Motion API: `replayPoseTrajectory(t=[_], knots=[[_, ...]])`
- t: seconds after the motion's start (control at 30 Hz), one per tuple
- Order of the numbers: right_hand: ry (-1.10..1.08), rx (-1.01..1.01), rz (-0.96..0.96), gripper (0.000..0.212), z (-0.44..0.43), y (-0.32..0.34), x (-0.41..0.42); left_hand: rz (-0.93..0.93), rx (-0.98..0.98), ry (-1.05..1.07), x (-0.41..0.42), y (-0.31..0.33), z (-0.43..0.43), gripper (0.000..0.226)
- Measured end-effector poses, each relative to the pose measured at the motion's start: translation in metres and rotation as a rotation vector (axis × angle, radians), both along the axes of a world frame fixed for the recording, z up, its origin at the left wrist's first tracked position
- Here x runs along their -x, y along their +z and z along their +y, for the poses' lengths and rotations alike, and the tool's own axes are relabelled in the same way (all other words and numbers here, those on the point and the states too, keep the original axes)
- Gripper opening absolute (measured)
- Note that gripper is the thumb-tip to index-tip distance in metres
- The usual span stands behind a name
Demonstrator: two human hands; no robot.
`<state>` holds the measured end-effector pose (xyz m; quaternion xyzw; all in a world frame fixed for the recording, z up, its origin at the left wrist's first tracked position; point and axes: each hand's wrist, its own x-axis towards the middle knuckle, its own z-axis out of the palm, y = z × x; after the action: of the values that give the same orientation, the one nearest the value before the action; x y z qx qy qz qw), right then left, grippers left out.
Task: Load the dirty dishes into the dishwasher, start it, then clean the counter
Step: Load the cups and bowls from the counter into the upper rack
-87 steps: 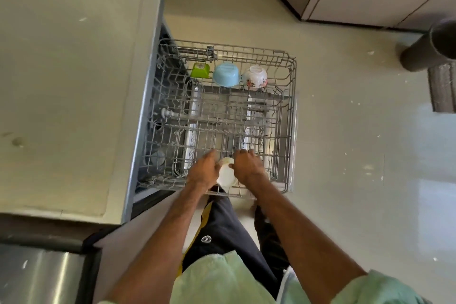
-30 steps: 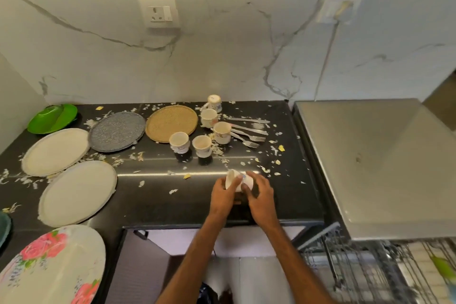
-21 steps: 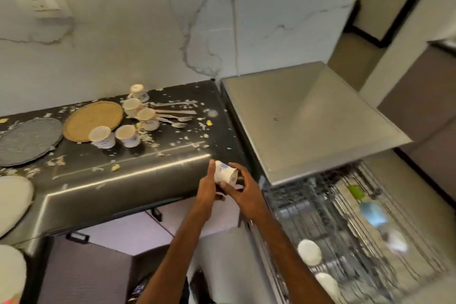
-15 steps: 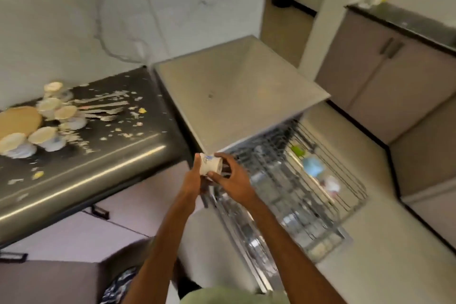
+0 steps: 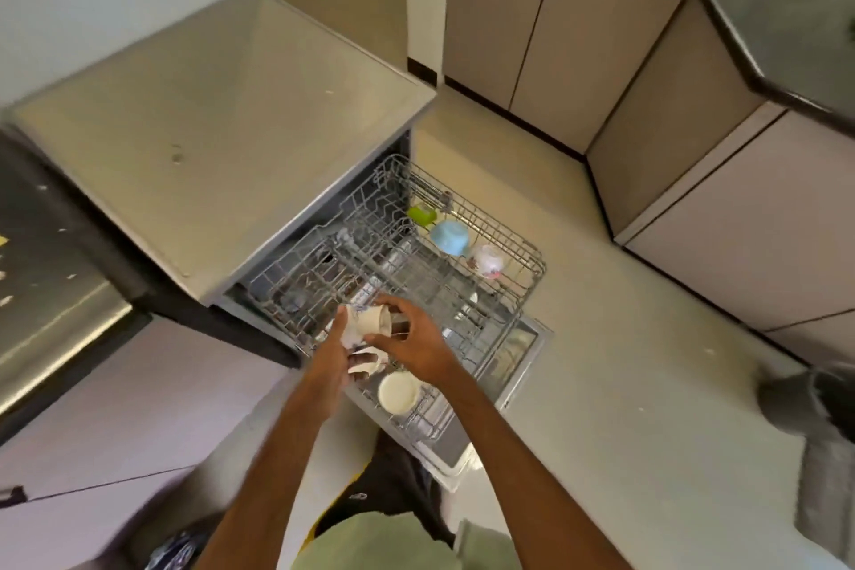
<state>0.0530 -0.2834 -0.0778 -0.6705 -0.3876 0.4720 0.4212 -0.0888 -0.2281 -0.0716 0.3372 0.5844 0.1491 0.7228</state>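
**Both hands closed on a white cup (image 5: 368, 322) above the near corner of the rack (image 5: 532, 262)**

The white cup is gripped from two sides and is carried lying on its side. The left hand (image 5: 331, 359) is curled round the end at 9 o'clock, with the thumb laid along the top and the fingers tucked beneath. The right hand (image 5: 418, 349) is curled round the end at 3 o'clock, with the fingers arched over it and the thumb pressed under it. Whether the cup touches the wire cannot be told.

Directly under the left fingers a second white cup (image 5: 368, 367) is partly hidden. At 5 o'clock from the hands, just beside them, a third white cup (image 5: 398, 392) is seated in the rack with a round pale face turned up.

The rack is drawn out of the dishwasher (image 5: 208, 120) over the lowered door (image 5: 527, 361). At 1 o'clock from the hands, bare wire tines are seen across the middle of the rack. Along its far rim, a green cup (image 5: 422, 214), a blue bowl (image 5: 449, 237) and a floral bowl (image 5: 488, 262) are lined up.

The rack's inner edge at 10 o'clock is overhung by the dishwasher's flat top, near the left hand. A dark counter (image 5: 46, 273) flecked with crumbs is seen at 9 o'clock. Open floor (image 5: 624, 384) is seen past the rack's outer rim at 3 o'clock, with cabinets (image 5: 555, 37) well apart at 1 o'clock and a blurred dark bin (image 5: 828, 398) at the frame's edge.
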Motion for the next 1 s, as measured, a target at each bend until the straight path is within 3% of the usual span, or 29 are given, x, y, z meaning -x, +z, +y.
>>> replayPoseTrajectory(t=[0.1,0.2,0.33,0.73,1.0], knots=[[-0.061,0.063,-0.034,0.055,-0.008,-0.010,-0.027,0.049,-0.030,-0.112,-0.018,-0.011,0.003,0.060],[-0.144,0.131,-0.093,0.056,-0.020,-0.029,-0.049,0.166,-0.161,-0.277,-0.025,-0.028,0.007,0.039],[-0.184,0.222,-0.232,0.063,-0.036,-0.065,-0.074,0.276,-0.275,-0.322,-0.018,-0.066,0.004,0.028],[0.396,0.395,-0.691,0.067,-0.025,-0.164,-0.077,0.545,-0.358,-0.374,-0.030,-0.118,-0.048,0.029],[0.515,0.403,-0.807,0.069,-0.023,-0.210,-0.078,0.605,-0.448,-0.361,-0.055,-0.134,-0.056,0.024]])
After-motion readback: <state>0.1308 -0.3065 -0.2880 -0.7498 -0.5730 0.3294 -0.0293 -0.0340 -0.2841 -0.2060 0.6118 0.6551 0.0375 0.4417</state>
